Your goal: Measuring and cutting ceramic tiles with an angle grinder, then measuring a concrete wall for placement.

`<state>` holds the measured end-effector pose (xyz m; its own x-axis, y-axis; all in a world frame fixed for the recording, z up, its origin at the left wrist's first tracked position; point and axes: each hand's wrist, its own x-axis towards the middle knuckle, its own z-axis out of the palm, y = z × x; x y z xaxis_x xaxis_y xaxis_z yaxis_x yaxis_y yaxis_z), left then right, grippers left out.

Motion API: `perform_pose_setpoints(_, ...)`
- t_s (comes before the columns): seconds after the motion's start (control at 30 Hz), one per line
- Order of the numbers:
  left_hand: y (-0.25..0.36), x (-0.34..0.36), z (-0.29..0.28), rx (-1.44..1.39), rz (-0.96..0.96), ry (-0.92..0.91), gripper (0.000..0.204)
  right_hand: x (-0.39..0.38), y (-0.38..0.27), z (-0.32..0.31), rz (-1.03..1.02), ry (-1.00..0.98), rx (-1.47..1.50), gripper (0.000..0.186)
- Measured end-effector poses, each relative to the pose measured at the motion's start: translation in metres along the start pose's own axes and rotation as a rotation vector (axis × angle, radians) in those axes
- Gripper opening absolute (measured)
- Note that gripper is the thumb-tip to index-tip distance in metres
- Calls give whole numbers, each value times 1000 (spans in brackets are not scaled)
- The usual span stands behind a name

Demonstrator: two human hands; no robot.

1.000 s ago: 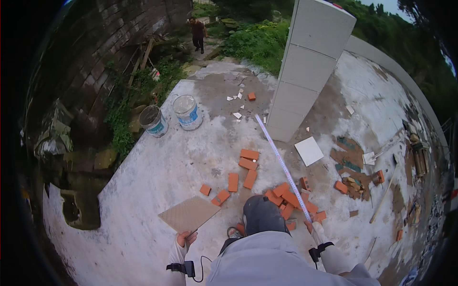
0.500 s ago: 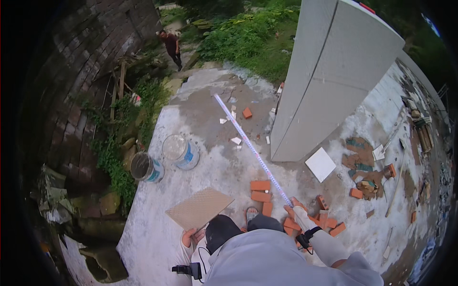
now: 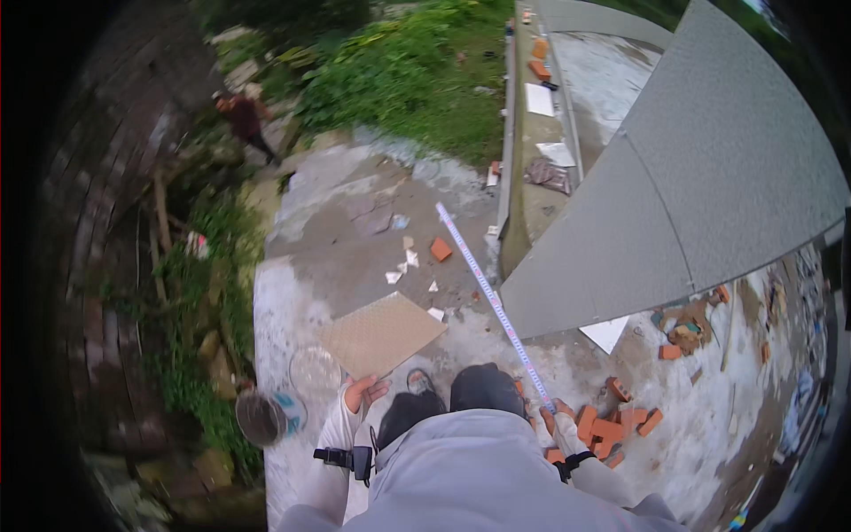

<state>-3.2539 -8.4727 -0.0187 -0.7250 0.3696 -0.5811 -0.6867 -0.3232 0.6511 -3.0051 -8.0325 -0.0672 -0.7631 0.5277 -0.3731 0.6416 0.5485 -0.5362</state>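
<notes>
On the left, the left hand [image 3: 359,392] has its fingers pinching the near edge of a tan tile [image 3: 386,335], which reaches out beyond them; I'd call it stiff, heavyish and brittle, best gripped mid-edge. Further right, the right hand [image 3: 558,420] has its fingers closed on the near end of a measuring tape [image 3: 494,301], probably light and springy, slanting away forward-left.

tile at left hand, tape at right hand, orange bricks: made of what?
Tile: probably ceramic; matt beige, textured face.
Tape: likely thin coated steel, pale with printed marks; it runs straight out, though plastic isn't ruled out.
Bricks: apparently fired clay, dull orange-red with crisp edges.
</notes>
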Motion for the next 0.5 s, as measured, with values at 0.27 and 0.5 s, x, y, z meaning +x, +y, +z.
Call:
perform_pose_setpoints(0.27, 160, 202, 4, 152, -135, -142, 46, 125, -98, 63, 173, 2, 109, 33)
perform_pose_setpoints(0.5, 282, 368, 78, 247, -134, -207, 44, 329, -208, 55, 210, 154, 290, 34)
